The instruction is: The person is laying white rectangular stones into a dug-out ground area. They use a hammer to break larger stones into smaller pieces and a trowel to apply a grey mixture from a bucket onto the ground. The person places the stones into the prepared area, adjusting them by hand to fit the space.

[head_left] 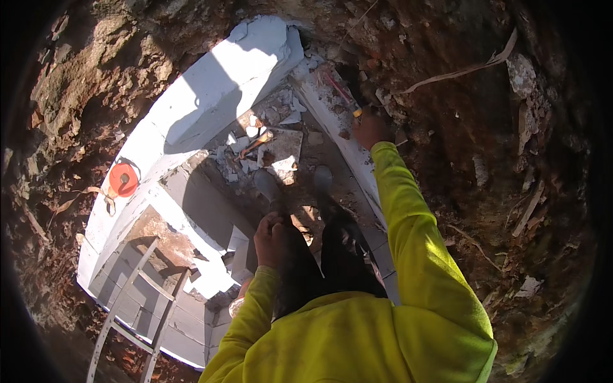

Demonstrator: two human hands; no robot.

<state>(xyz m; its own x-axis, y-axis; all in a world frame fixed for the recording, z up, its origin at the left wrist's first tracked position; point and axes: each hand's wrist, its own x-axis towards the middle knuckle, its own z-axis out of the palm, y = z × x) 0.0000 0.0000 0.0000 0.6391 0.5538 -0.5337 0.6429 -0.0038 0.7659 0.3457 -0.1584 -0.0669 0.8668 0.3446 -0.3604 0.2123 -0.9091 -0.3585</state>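
I stand in a pit lined with grey block walls (pixel 211 89) and look down at my dark trousers and boots (pixel 268 185). My right hand (pixel 370 131), in a yellow sleeve, reaches up to the top of the right-hand wall (pixel 329 112). It is curled at the near end of a thin red-handled tool (pixel 341 94) lying on that wall; whether it grips the tool is unclear. My left hand (pixel 271 239) is closed and rests on my left thigh, holding nothing I can see.
A hammer (pixel 255 143) and a flat block slab (pixel 284 150) lie among broken pieces on the pit floor. An orange round reel (pixel 123 180) sits on the left wall top. A metal ladder (pixel 137 300) leans at lower left. Raw earth surrounds the pit.
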